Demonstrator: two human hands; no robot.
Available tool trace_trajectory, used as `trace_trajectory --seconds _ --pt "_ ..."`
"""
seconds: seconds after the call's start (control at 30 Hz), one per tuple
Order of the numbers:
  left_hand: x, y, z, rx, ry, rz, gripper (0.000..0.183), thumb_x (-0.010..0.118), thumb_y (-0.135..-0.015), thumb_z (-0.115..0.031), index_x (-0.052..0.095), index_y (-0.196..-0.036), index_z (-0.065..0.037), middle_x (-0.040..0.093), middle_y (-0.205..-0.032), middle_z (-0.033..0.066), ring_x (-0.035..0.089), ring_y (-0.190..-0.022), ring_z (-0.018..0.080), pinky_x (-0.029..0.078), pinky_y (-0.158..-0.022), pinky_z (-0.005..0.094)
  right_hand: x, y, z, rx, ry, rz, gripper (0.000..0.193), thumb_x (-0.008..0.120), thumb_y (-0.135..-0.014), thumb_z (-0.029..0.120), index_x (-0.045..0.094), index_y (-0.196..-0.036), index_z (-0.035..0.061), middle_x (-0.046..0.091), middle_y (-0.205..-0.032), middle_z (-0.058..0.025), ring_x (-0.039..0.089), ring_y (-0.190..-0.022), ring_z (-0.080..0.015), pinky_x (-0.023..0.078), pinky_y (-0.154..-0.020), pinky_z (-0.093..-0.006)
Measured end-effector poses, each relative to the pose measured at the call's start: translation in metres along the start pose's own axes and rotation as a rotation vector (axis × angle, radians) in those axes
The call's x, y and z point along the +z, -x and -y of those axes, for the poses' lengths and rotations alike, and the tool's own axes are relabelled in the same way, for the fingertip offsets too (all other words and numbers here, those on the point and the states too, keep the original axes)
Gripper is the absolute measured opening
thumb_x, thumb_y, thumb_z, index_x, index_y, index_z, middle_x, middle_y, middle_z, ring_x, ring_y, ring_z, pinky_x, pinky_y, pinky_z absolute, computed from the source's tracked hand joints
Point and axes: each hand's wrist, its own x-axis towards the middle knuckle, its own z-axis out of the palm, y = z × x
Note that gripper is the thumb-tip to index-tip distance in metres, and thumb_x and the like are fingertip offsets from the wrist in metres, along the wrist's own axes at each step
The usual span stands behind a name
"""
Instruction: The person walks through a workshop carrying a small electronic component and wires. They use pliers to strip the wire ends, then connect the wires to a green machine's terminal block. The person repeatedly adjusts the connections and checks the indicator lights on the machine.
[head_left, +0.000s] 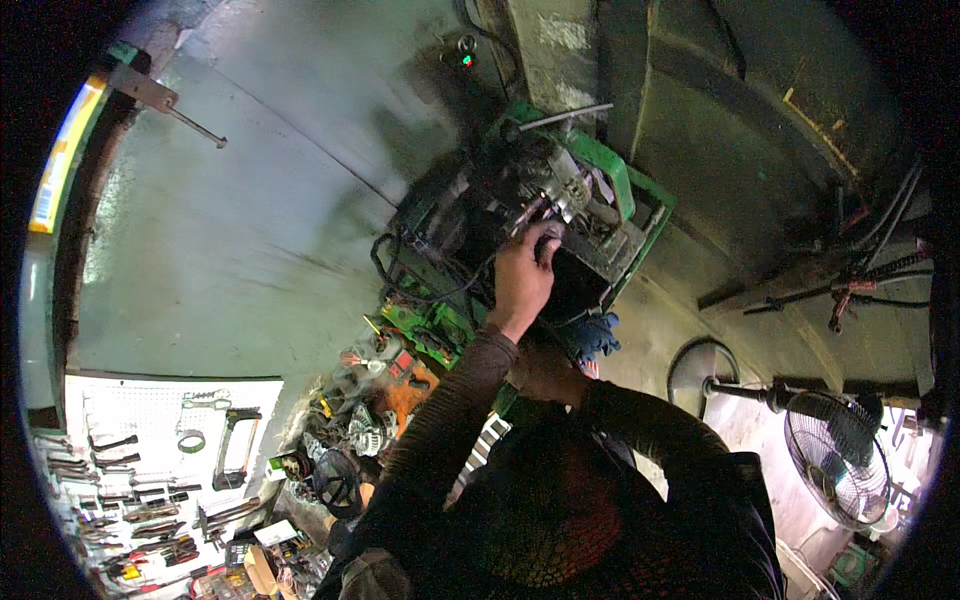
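A bench machine with a green frame (610, 170) stands ahead of me, with bare metal parts (565, 190) at its middle. My left hand (524, 278) reaches in over it. Its fingers are bent together at the metal parts, where a small bright spot shows; what they pinch is too small and dark to name. My right hand (545, 375) is lower, close to my body and just below the left wrist. Shadow and the forearm hide most of its fingers. A green edge (505, 400) shows right beside it, and I cannot tell whether the hand holds it.
A black cable (385, 262) loops at the machine's left. Blue gloves (597, 335) lie at its near right. Loose parts and tools (365, 430) crowd the left. Further off are a pegboard with tools (150, 410), a standing fan (838, 458) and hanging cables (850, 290).
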Motion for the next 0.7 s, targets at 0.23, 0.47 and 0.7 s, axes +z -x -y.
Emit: trace_trajectory --seconds 0.23,0.47,0.7 --pt "0.007 -0.012 0.004 0.034 -0.092 0.116 0.014 0.066 -0.094 -0.022 0.063 -0.101 -0.01 0.068 -0.081 0.0181 0.066 -0.076 0.0415 0.048 -0.064 0.0505 0.049 -0.001 -0.008 0.049 0.244 -0.176 0.035 0.064 -0.088 0.028 0.065 -0.116 0.0052 0.067 -0.11 -0.017 0.065 -0.099 -0.0318 0.053 -0.084 -0.0439" --pt "0.005 -0.022 0.006 0.078 0.053 0.195 0.014 0.068 -0.092 -0.017 0.068 -0.1 -0.006 0.069 -0.085 0.0167 0.066 -0.076 0.0385 0.05 -0.063 0.045 -0.036 0.054 -0.012 0.302 -0.594 -0.101 0.031 0.062 -0.094 0.027 0.066 -0.119 0.0081 0.066 -0.114 -0.013 0.066 -0.099 -0.0241 0.054 -0.082 -0.0389" --pt "0.013 -0.024 0.015 0.008 -0.07 0.208 0.02 0.072 -0.09 -0.025 0.07 -0.101 -0.008 0.072 -0.09 0.0157 0.069 -0.081 0.0373 0.052 -0.069 0.0429 -0.131 0.131 0.01 0.547 -1.474 -0.781 0.019 0.068 -0.092 0.02 0.064 -0.102 0.0052 0.064 -0.1 -0.0139 0.066 -0.084 -0.0219 0.053 -0.066 -0.0358"
